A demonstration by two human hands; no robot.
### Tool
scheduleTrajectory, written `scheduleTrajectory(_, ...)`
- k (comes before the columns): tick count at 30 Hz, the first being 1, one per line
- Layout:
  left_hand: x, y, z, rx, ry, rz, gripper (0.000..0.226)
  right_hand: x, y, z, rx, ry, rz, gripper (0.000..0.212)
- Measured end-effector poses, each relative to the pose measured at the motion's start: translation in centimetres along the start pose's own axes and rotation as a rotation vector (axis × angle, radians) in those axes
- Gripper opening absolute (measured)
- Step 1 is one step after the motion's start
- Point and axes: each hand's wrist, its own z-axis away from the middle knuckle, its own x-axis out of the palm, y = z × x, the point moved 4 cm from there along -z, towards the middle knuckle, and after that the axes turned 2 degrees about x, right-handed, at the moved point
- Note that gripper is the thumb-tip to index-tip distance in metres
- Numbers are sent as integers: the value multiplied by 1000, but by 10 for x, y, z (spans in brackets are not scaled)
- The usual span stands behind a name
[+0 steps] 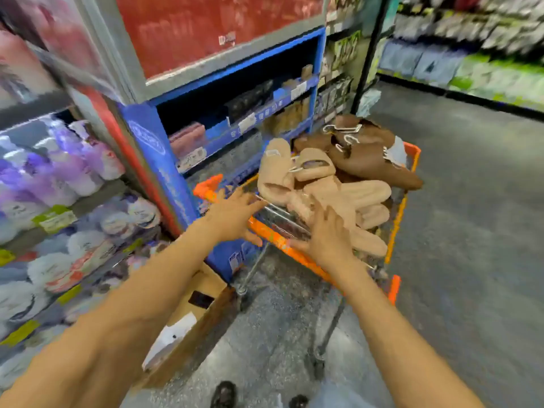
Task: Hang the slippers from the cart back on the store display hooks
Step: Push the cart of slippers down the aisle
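Note:
An orange-trimmed shopping cart stands in the aisle in front of me, heaped with slippers. Several beige fuzzy slippers lie at the near side, and several brown slippers with white hangers are piled at the far side. My left hand reaches over the cart's near left corner with its fingers spread, close to a beige slipper. My right hand hovers over the cart's near rim with its fingers spread, just short of the beige pile. Neither hand holds anything. The whole view is blurred by motion.
A blue shelf unit with boxed goods stands left of the cart. Shelves of purple and white packs line the far left. A cardboard box lies on the floor by my left arm. More stocked shelving runs along the right.

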Motion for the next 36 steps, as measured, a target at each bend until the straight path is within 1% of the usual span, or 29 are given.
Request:
scheduleTrajectory(1,5,-3,-4,43,-43,-22,100,7,-2,2,21,-20,68,112)
scheduleTrajectory(3,20,-11,-16,134,-78,-66,100,19,-4,6,69,-6,147,112)
scheduleTrajectory(7,44,-26,-36,210,-185,27,94,33,-1,13,184,-14,137,113)
scheduleTrajectory(9,49,-29,-42,233,-211,51,83,39,3,16,237,-18,133,113)
scheduleTrajectory(11,50,-28,-47,253,-184,66,67,44,7,19,283,-26,60,112)
scheduleTrajectory(14,50,-29,-57,227,-203,164,45,42,11,20,321,-27,-12,106)
scheduleTrajectory(16,51,-29,-63,235,-205,162,33,42,18,26,375,-55,-20,92)
scheduleTrajectory(17,52,-28,-65,250,-199,141,27,43,23,30,407,-84,31,78)
scheduleTrajectory(19,52,-27,-69,280,-190,131,13,40,32,37,440,-120,191,42)
scheduleTrajectory(20,52,-26,-70,289,-194,130,7,37,34,39,443,-129,237,31)
scheduleTrajectory(21,51,-25,-69,293,-208,124,4,36,36,39,441,-144,251,27)
scheduleTrajectory(23,50,-22,-70,303,-218,98,11,37,38,39,427,-148,244,25)
scheduleTrajectory(26,46,-12,-69,336,-192,44,28,39,50,40,429,-110,262,25)
scheduleTrajectory(27,47,-8,-68,360,-189,32,29,38,56,42,432,-99,278,26)
scheduleTrajectory(31,51,12,-71,425,-232,81,19,34,75,52,434,-99,287,20)
scheduleTrajectory(36,45,28,-76,464,-213,67,16,26,86,58,459,-99,286,22)
